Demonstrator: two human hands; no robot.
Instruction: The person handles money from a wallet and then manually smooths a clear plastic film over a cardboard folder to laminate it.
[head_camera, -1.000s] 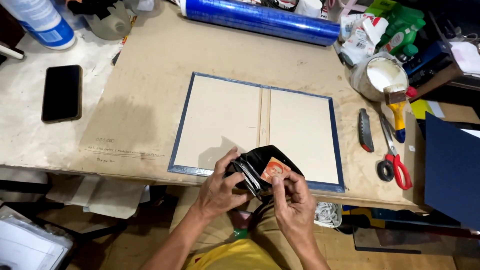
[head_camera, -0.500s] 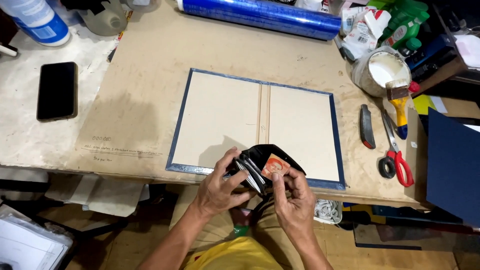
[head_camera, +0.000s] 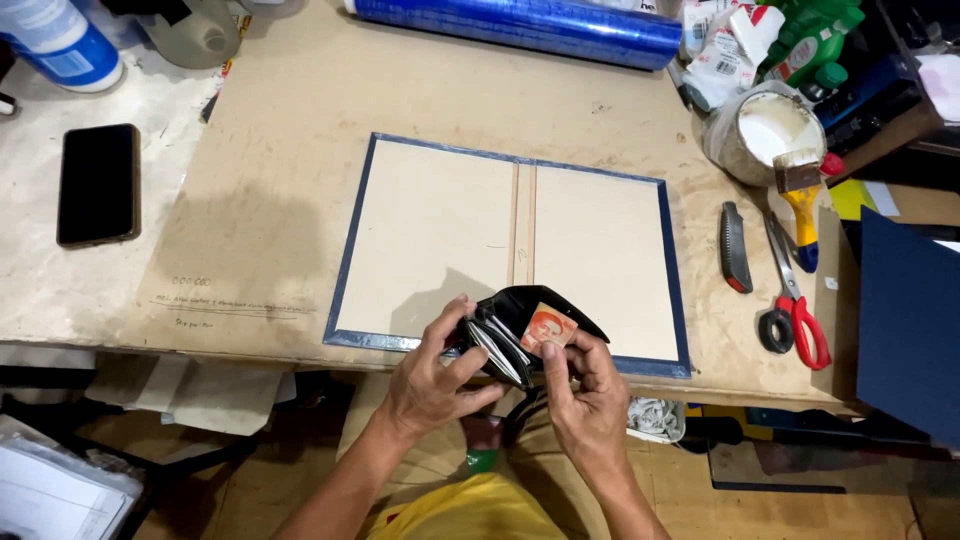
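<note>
A black wallet is held open at the tabletop's near edge, the left hand clamped on its card-stuffed fold while the right hand's grip pinches a small orange-red banknote half out of the pocket. At 12 o'clock lies an opened blue-edged book cover; at 3 o'clock, a utility knife, red-handled scissors and a glue brush. With the wallet hanging past the edge, a loosened pinch would likely drop cards or the note to the floor.

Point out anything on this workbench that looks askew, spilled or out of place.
Nothing is spilled or damaged. The one oddity: the paintbrush lies propped on the rim of the open tub of white glue or paint, handle sloping onto the bench. Both hands hold a black wallet.
</note>
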